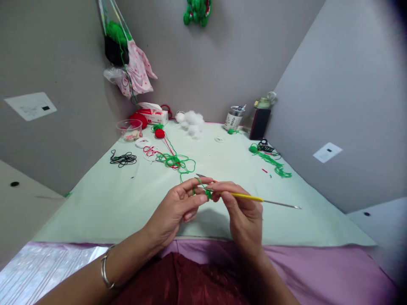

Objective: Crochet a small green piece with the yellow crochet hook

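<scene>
My left hand pinches a small piece of green crochet between thumb and fingers, with green yarn looped over its raised index finger. My right hand grips a yellow-handled crochet hook; one metal end meets the green piece and the other points right. Just beyond the fingertips shows a dark pointed blade with a bit of orange-red, mostly hidden by my right hand. From my left hand the yarn runs to a loose tangle of green yarn on the table.
On the pale table lie black cord, a red yarn ball, white stuffing and green strands. At the back stand a clear tub, a tissue box, a pen can and a phone.
</scene>
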Demonstrator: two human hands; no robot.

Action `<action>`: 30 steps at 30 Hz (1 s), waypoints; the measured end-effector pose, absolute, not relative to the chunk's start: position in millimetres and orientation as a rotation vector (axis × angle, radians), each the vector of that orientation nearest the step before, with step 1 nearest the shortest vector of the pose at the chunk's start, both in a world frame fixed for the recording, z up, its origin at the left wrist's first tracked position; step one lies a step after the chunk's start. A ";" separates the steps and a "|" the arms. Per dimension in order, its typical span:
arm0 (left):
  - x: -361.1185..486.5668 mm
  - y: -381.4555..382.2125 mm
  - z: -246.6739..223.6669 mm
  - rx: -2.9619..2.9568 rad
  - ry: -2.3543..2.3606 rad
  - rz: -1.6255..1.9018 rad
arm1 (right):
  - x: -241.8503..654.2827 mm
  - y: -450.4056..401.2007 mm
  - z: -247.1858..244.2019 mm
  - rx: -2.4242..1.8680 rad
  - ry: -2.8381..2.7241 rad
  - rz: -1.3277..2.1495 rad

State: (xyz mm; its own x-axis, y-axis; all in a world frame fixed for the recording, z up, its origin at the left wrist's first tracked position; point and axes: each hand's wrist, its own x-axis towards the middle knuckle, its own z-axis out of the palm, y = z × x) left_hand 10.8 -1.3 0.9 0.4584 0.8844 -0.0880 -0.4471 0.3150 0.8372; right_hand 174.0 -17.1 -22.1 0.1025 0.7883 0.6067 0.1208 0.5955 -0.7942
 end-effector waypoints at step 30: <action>12.4 -2.1 -1.1 0.840 0.653 1.053 | 168.7 -25.9 -36.5 -0.744 -1.512 0.176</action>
